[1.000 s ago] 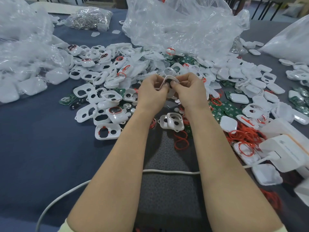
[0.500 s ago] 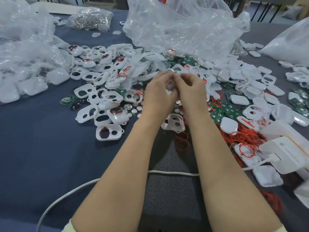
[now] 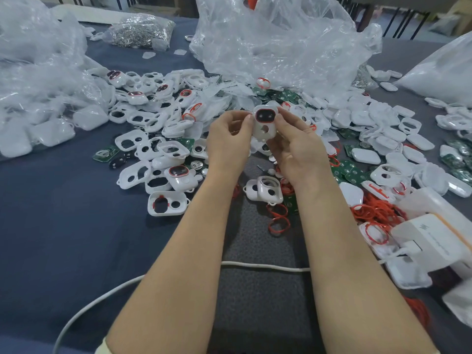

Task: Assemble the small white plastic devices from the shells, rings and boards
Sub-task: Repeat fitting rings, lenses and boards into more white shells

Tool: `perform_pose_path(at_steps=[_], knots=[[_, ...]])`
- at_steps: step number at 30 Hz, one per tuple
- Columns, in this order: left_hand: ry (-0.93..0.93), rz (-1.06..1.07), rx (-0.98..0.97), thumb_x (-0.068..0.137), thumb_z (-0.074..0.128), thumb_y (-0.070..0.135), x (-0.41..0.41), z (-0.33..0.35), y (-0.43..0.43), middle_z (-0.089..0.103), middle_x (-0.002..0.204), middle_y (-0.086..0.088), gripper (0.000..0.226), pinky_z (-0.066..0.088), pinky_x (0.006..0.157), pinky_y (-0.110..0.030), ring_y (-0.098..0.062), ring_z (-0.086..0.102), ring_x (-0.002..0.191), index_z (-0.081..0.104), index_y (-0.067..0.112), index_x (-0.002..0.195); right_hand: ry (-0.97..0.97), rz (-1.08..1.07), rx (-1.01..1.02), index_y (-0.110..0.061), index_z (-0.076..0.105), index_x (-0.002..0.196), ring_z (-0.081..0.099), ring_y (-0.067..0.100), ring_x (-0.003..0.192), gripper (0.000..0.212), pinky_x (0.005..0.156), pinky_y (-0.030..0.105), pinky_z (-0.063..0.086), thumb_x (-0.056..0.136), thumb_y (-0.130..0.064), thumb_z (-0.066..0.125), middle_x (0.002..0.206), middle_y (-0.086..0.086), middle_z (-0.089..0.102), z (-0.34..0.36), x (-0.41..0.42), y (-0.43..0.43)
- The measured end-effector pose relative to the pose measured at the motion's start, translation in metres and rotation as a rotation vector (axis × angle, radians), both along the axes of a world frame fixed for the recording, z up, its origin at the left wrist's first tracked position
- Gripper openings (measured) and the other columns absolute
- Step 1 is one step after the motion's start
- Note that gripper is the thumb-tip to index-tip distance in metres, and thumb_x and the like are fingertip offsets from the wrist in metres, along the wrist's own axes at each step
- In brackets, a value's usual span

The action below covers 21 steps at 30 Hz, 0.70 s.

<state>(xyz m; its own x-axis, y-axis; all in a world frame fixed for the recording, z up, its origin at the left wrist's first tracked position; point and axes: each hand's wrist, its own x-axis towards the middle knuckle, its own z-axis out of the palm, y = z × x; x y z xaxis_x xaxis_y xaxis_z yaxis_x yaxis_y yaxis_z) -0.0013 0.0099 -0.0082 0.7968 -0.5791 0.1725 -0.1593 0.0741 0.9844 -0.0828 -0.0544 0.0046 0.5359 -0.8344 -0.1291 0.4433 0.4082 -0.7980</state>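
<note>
Above the table's middle I hold a small white device (image 3: 264, 123) upright, its face toward me: a dark window ringed in red above a round hole. My left hand (image 3: 228, 140) pinches its left edge with fingertips. My right hand (image 3: 296, 146) grips its right side and underside. Below my hands lie two loose white shells (image 3: 265, 191) and red rings (image 3: 278, 221). More white shells (image 3: 143, 149) spread left, green boards (image 3: 350, 172) and back covers (image 3: 365, 155) right.
Large clear plastic bags (image 3: 275, 39) stand behind the pile, with others at far left (image 3: 33, 80) and far right. A bag of metal parts (image 3: 143, 30) sits at the back. A white charger box (image 3: 434, 241) and its cable (image 3: 255, 265) lie near the right front.
The device was hidden between my closed hands; my hands have drawn slightly apart and turned it, so its red-ringed face now shows toward me.
</note>
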Motion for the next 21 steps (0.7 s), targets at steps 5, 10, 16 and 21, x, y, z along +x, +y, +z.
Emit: perform_pose_path(at_steps=[5, 10, 16, 21], knots=[[0.064, -0.045, -0.035, 0.097, 0.056, 0.015, 0.002, 0.001, -0.001, 0.066, 0.084, -0.001, 0.01, 0.054, 0.077, -0.029, -0.015, 0.063, 0.082, 0.062, 0.02, 0.089, -0.067, 0.107, 0.142, -0.013, 0.064, 0.091, 0.065, 0.014, 0.067, 0.014, 0.059, 0.019, 0.054, 0.09, 0.0, 0.058, 0.078, 0.005, 0.069, 0.0, -0.003, -0.002], [0.008, -0.044, -0.025, 0.095, 0.058, 0.013, 0.0, 0.001, 0.0, 0.065, 0.092, -0.003, 0.008, 0.054, 0.079, -0.029, -0.021, 0.065, 0.09, 0.058, 0.013, 0.103, 0.029, 0.043, -0.013, -0.012, 0.062, 0.092, 0.064, 0.015, 0.073, 0.013, 0.069, 0.023, 0.054, 0.091, 0.0, 0.057, 0.082, 0.006, 0.068, -0.003, -0.002, -0.005], [-0.033, -0.212, 0.015, 0.099, 0.052, 0.033, -0.01, 0.007, 0.001, 0.069, 0.096, 0.001, 0.026, 0.052, 0.087, -0.026, -0.009, 0.064, 0.092, 0.066, 0.013, 0.106, 0.487, -0.179, -0.695, -0.011, 0.07, 0.09, 0.068, 0.011, 0.079, 0.005, 0.073, 0.022, 0.053, 0.086, -0.015, 0.068, 0.085, 0.004, 0.072, -0.006, 0.002, 0.0], [0.22, -0.029, -0.034, 0.093, 0.059, 0.008, 0.006, 0.002, 0.001, 0.067, 0.095, -0.007, 0.007, 0.056, 0.081, -0.031, -0.022, 0.066, 0.088, 0.061, 0.011, 0.099, 0.446, -0.015, -0.61, -0.01, 0.064, 0.095, 0.07, 0.012, 0.081, 0.024, 0.08, 0.026, 0.057, 0.088, 0.007, 0.049, 0.088, 0.005, 0.072, 0.006, -0.004, 0.003]])
